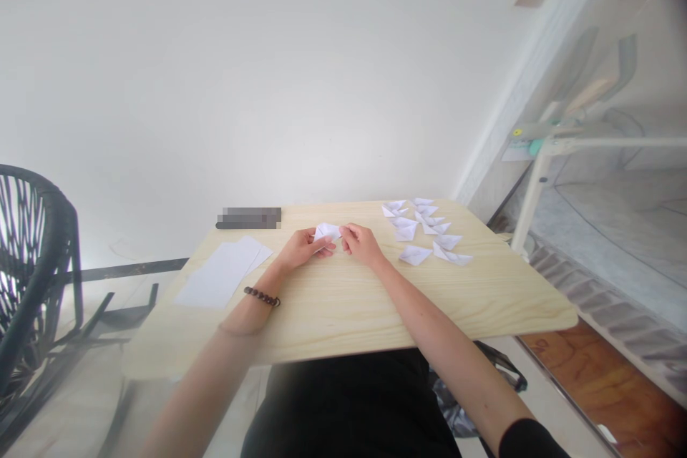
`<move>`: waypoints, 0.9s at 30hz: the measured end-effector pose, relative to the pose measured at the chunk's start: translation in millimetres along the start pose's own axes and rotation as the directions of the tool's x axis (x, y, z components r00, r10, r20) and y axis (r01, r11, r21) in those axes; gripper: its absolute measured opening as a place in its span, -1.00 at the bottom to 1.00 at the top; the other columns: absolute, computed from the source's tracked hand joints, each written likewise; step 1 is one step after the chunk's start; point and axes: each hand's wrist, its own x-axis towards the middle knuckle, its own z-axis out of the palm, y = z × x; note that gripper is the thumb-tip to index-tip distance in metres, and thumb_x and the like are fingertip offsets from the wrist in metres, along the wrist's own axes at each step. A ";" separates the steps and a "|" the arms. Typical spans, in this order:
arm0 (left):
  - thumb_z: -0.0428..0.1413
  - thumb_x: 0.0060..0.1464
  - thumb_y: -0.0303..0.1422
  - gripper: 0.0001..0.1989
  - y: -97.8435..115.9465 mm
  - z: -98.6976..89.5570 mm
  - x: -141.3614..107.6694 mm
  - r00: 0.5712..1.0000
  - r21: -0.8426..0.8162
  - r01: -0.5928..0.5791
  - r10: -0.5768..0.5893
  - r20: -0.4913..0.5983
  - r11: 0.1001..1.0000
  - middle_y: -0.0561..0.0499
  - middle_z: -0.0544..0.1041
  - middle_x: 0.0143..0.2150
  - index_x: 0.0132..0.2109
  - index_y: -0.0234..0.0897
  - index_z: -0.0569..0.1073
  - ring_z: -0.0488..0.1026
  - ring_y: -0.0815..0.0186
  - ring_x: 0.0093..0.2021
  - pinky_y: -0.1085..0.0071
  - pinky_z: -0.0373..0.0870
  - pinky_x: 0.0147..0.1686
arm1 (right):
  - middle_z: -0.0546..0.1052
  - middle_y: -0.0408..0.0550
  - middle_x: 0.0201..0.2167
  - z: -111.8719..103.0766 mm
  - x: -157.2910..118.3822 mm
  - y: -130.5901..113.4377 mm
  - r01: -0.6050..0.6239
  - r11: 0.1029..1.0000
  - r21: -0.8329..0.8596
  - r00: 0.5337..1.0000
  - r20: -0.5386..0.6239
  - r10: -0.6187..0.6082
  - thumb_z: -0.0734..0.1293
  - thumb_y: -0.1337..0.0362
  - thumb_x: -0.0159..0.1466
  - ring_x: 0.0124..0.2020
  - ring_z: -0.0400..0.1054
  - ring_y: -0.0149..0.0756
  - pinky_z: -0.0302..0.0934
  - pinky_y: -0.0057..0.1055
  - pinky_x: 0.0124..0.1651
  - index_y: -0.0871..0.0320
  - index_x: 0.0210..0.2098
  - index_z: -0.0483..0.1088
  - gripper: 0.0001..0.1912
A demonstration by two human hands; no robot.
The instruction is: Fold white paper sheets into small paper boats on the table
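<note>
Between my two hands, above the middle of the table, is a small folded white paper [326, 231]. My left hand [303, 249] grips it from the left, thumb on the near face and fingers behind. At its right edge my right hand [361, 242] is closed, with thumb and forefinger pinching the corner. Several finished-looking folded paper boats [415, 255] lie to the right of my right hand. Left of my left hand, flat white paper sheets [217, 273] overlap on the table.
The light wooden table [333, 322] stands against a white wall. A blurred-out dark object [248, 218] lies at its back left. A dark woven chair [40, 229] is on the left, and a white metal frame [531, 193] rises beyond the table's right side.
</note>
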 end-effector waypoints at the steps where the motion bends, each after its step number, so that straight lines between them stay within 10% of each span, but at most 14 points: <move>1: 0.10 -0.12 -0.15 -0.56 -0.9 -0.5 0.2 1.000 -0.004 0.014 -0.014 0.013 1.000 -0.18 0.50 -0.27 -0.19 -0.44 0.37 0.44 0.28 -0.38 0.39 0.35 -0.38 | 0.32 -0.22 -0.71 -0.1 0.0 -0.3 0.008 1.000 -0.011 1.000 -0.004 -0.008 0.05 0.07 0.20 -0.72 0.16 -0.53 0.06 -0.58 -0.59 0.17 -0.55 0.21 -0.65; 27: 0.11 -0.14 -0.17 -0.67 -1.3 -8.1 2.4 0.993 -0.050 -0.032 0.026 -0.118 0.998 -0.01 0.43 -0.38 -0.29 -0.36 0.38 0.39 0.37 -0.40 0.41 0.37 -0.42 | 0.32 -0.22 -0.66 1.5 1.2 1.6 -0.055 0.986 0.154 0.992 0.122 0.036 0.20 0.16 0.08 -0.71 0.12 -0.55 0.04 -0.58 -0.62 0.19 -0.45 0.30 -0.79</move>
